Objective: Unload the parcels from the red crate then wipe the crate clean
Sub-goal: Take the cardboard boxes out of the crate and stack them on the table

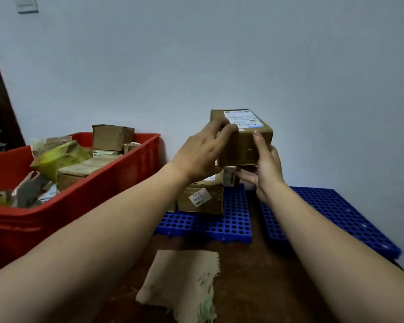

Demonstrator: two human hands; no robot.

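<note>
Head view: labelled parcel [203, 199] on blue pallet [233, 221]

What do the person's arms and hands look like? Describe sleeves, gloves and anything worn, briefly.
Both arms are bare: the left forearm and right forearm show no sleeve up to the picture's edge. The left hand and right hand wear no gloves. No watch, bracelet or ring shows on the sides in view.

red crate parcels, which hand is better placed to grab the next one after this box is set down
Probably left. The left hand grips the cardboard box on the side nearer the red crate; the right hand holds its far side, above the blue pallets.
</note>
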